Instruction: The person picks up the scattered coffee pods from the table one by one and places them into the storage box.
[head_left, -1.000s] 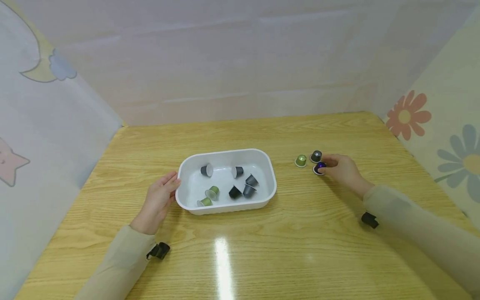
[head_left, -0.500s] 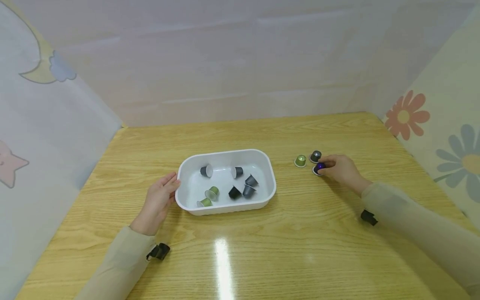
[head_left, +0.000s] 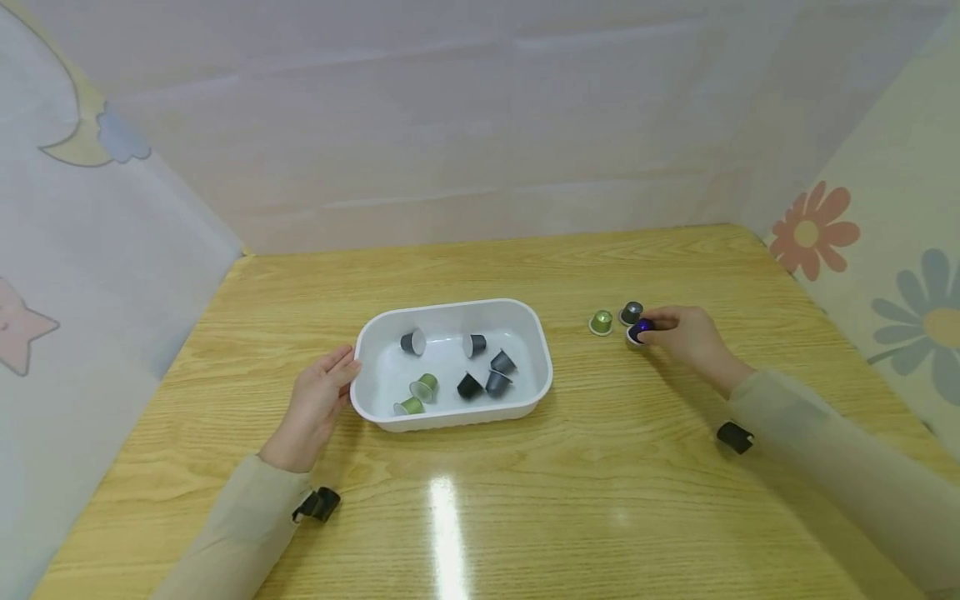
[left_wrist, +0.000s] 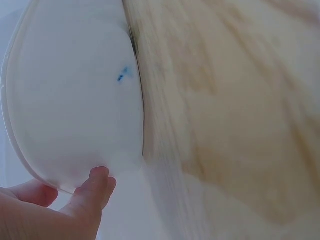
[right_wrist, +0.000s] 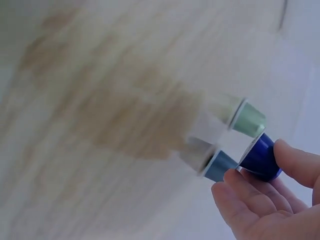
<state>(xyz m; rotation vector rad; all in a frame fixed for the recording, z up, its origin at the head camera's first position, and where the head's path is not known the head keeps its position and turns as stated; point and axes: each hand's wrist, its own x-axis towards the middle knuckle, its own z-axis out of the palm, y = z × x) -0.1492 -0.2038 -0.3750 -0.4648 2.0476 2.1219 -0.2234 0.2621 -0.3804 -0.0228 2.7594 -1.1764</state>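
Note:
Between thumb and fingers my right hand (head_left: 692, 342) pinches a dark blue coffee capsule (right_wrist: 261, 157), tilted and raised slightly off the table. Just beyond it a grey coffee capsule (head_left: 632, 312) and a green coffee capsule (head_left: 602, 322) stand rim-down on the wood. My left hand (head_left: 315, 400) holds the left end of a white tray (head_left: 546, 367), with the thumb at its rim and the fingers against its outer wall. Inside the tray lie several capsules, among them a green capsule (head_left: 409, 406), a black capsule (head_left: 470, 385) and a grey capsule (head_left: 503, 362).
The wood-grain table (head_left: 600, 500) extends around the tray and the hands. Pale patterned walls (head_left: 487, 150) enclose its back and sides. A dark wrist device (head_left: 735, 437) sits under the right sleeve, and another dark device (head_left: 318, 503) under the left.
The blue capsule, flat on the table before, now tilts and rises in my right hand. The left hand and the tray have stayed in place.

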